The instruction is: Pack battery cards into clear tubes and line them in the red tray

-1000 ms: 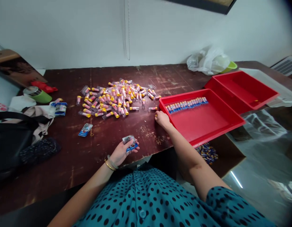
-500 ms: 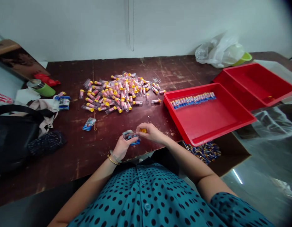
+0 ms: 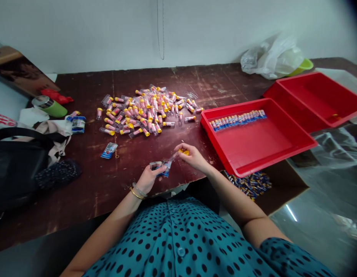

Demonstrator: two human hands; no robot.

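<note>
Holding in left hand (image 3: pixel 147 178): blue-and-clear packets (image 3: pixel 167 166), thumb across them, grip narrow.
Right hand (image 3: pixel 195 158): fingers curled closely on yellow-capped pieces (image 3: pixel 184 152); their number cannot be told.
Clear strip (image 3: pixel 173 157): between the hands, long axis slanting forward and right from the packets to the right fingertips; whether it joins the packets is unclear.
Nearer to packets: left, gripping them; right is just beside, slightly forward.
Tube pile (image 3: pixel 149 111): ahead of both hands, well apart.
Red tray (image 3: pixel 250 144): right of right hand, near.
</note>
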